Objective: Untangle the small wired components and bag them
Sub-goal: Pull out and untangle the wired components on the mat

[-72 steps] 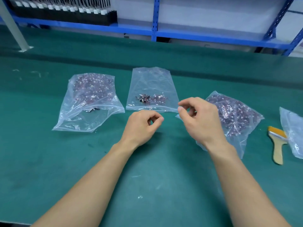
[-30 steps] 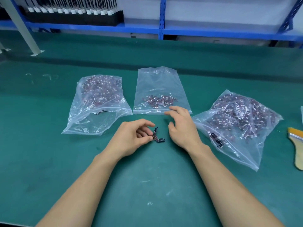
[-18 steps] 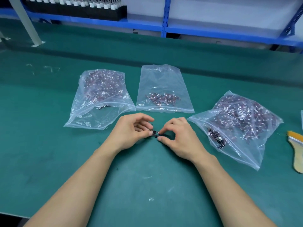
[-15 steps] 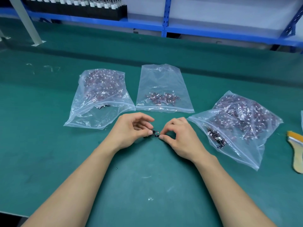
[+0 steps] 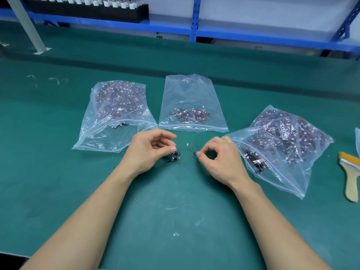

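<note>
My left hand (image 5: 149, 151) pinches a small tangle of dark wired components (image 5: 174, 157) just above the green mat. My right hand (image 5: 219, 159) pinches one single wired component (image 5: 191, 148), its white connector end pointing up and left, apart from the tangle. Three clear zip bags lie beyond my hands: a left bag (image 5: 115, 114) packed with components, a middle bag (image 5: 191, 106) with a small row of them, and a full right bag (image 5: 282, 145) whose open mouth faces my right hand.
A yellow-bristled brush (image 5: 350, 176) with a wooden handle lies at the right edge, next to the corner of another clear bag (image 5: 358, 141). A blue shelf rack (image 5: 194, 22) runs along the back, and a grey post (image 5: 29, 28) stands at the far left.
My hands, which met on the tangle half a second ago, have drawn apart. One component has come free in my right hand; the rest stays in my left.
</note>
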`<state>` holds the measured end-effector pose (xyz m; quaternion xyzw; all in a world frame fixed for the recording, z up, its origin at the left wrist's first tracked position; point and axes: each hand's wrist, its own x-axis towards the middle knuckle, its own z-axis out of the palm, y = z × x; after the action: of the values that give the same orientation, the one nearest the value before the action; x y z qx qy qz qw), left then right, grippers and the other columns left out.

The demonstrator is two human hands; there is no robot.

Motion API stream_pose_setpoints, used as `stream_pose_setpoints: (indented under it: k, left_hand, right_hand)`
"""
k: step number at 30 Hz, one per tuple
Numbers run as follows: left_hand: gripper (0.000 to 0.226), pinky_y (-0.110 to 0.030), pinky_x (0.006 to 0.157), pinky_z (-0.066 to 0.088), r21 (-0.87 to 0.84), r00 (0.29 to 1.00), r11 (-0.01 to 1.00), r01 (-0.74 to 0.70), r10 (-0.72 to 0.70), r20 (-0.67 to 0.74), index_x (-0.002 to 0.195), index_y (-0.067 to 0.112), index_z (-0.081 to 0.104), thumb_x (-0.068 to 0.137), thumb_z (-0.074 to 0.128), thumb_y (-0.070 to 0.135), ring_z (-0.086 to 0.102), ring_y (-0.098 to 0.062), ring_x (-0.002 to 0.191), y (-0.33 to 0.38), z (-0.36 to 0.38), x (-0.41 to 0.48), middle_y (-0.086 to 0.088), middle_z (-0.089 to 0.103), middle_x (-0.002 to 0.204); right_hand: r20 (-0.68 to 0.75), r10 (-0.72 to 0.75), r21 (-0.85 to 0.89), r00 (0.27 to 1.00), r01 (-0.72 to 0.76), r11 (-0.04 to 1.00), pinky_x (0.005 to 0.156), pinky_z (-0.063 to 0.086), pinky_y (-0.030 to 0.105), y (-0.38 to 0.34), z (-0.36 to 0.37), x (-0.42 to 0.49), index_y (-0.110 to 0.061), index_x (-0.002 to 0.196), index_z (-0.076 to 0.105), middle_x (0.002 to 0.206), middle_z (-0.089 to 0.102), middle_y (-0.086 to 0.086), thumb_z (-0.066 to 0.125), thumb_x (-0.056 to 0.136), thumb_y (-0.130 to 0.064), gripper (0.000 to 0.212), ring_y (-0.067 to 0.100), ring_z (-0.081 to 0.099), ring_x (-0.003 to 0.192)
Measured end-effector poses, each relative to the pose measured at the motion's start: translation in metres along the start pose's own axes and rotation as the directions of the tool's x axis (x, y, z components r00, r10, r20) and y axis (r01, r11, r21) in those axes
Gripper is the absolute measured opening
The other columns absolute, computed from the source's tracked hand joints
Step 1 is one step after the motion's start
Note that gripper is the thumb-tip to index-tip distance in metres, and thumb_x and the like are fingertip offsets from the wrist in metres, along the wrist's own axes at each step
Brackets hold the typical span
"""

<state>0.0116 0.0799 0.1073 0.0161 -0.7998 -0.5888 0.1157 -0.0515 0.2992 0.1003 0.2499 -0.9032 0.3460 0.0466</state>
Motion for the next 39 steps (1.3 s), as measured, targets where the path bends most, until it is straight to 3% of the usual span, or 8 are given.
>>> stream_pose_setpoints:
  k: [5,8,13,16,19,26,34,39]
  left_hand:
    - [0.028,-0.018,0.077,0.055,0.027,0.995,0.999,-0.038,0.035,0.092,0.097,0.021,0.073,0.082,0.078,-0.002,0.074,-0.012,0.084,0.001,0.008,-0.003,0.003,0.078,0.092]
    - [0.022,-0.019,0.086,0.055,0.059,0.994,0.995,-0.086,0.082,0.075,0.102,0.02,0.075,0.09,0.071,0.003,0.073,-0.01,0.094,0.0,0.009,-0.002,0.006,0.077,0.1]
    - [0.027,-0.013,0.088,0.047,0.315,0.984,0.936,-0.157,0.176,-0.03,0.11,0.02,0.074,0.096,0.06,0.001,0.065,0.003,0.098,-0.003,0.001,-0.001,0.017,0.072,0.101]
    - [0.033,-0.024,0.094,0.047,0.492,0.982,0.851,-0.186,0.168,0.082,0.12,0.02,0.072,0.093,0.065,0.003,0.061,-0.008,0.102,-0.008,0.002,0.0,0.01,0.071,0.107]
    - [0.03,-0.03,0.094,0.045,0.561,0.976,0.798,-0.219,0.171,0.137,0.119,0.023,0.072,0.091,0.072,0.013,0.056,-0.017,0.103,-0.011,0.003,0.001,0.009,0.072,0.109]
    - [0.008,-0.034,0.085,0.046,0.589,0.974,0.776,-0.226,0.201,0.108,0.095,0.025,0.078,0.089,0.074,0.021,0.054,-0.017,0.088,-0.013,0.005,0.004,0.01,0.07,0.094]
    - [0.006,-0.017,0.071,0.038,0.529,0.976,0.829,-0.181,0.216,-0.004,0.092,0.02,0.073,0.093,0.069,0.016,0.052,0.0,0.074,-0.013,-0.003,0.004,0.009,0.065,0.082]
    - [0.011,-0.018,0.071,0.047,0.419,0.985,0.906,-0.058,0.121,-0.125,0.09,0.027,0.075,0.091,0.071,0.017,0.062,-0.009,0.073,-0.012,-0.005,0.001,0.013,0.071,0.078]
  right_hand:
    - [-0.009,0.026,-0.006,1.0,-0.026,1.0,0.08,0.037,0.026,0.0,-0.001,0.001,-0.025,0.073,0.073,0.085,0.066,-0.009,0.069,0.088,-0.025,0.015,0.018,0.049,0.093]
    - [0.006,0.015,0.0,1.0,-0.015,1.0,0.081,0.035,0.023,-0.001,-0.001,0.001,-0.027,0.076,0.072,0.088,0.065,-0.009,0.068,0.087,-0.021,0.013,0.017,0.049,0.094]
    - [0.003,-0.064,0.022,0.998,0.064,0.998,0.084,0.034,0.02,-0.004,0.0,-0.002,-0.025,0.088,0.074,0.094,0.062,-0.01,0.071,0.086,-0.018,0.008,0.014,0.048,0.096]
    - [0.019,-0.188,0.018,0.982,0.187,0.982,0.086,0.041,0.026,-0.011,0.005,-0.006,-0.022,0.096,0.076,0.095,0.06,-0.008,0.077,0.085,-0.025,0.011,0.014,0.047,0.094]
    - [0.056,-0.274,0.006,0.96,0.274,0.962,0.085,0.044,0.032,-0.021,0.015,-0.009,-0.023,0.1,0.077,0.095,0.059,-0.006,0.079,0.084,-0.033,0.018,0.016,0.046,0.091]
    - [0.112,-0.291,-0.094,0.95,0.302,0.949,0.088,0.043,0.04,-0.035,0.031,-0.007,-0.023,0.103,0.076,0.098,0.056,-0.005,0.074,0.087,-0.039,0.023,0.019,0.045,0.095]
    - [0.117,-0.311,-0.098,0.943,0.323,0.941,0.078,0.042,0.038,-0.028,0.027,-0.008,-0.022,0.09,0.077,0.086,0.053,-0.007,0.074,0.089,-0.03,0.009,0.014,0.039,0.084]
    - [0.031,-0.266,-0.018,0.964,0.266,0.964,0.076,0.046,0.04,-0.023,0.02,-0.008,-0.022,0.088,0.077,0.08,0.058,-0.006,0.075,0.089,-0.025,0.003,0.019,0.049,0.078]
